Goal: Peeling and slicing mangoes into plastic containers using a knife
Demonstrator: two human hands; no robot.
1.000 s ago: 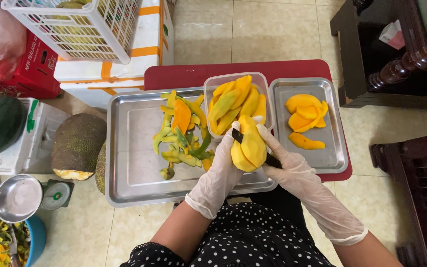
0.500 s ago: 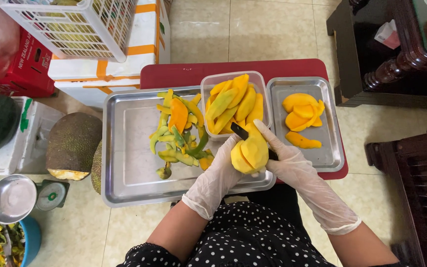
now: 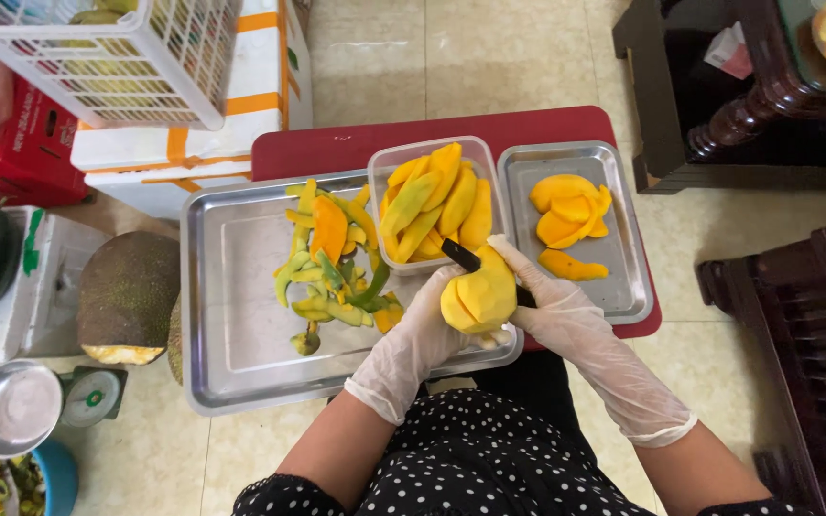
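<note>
We see the large steel tray (image 3: 231,287) on the red table (image 3: 336,148), holding a pile of mango peels (image 3: 332,268); beside it sit a smaller steel tray (image 3: 623,287) with mango slices (image 3: 566,215) and a clear plastic tub (image 3: 384,177) of cut pieces. Over the big tray's near edge our left hand (image 3: 413,339), gloved, is closed around a peeled yellow mango (image 3: 478,296). Our right hand (image 3: 552,306) grips a black-handled knife (image 3: 461,256), its blade pressed at the fruit's far side. To cut well, we judge it best to keep the left fingers clear of the blade and the slippery fruit held firmly
</note>
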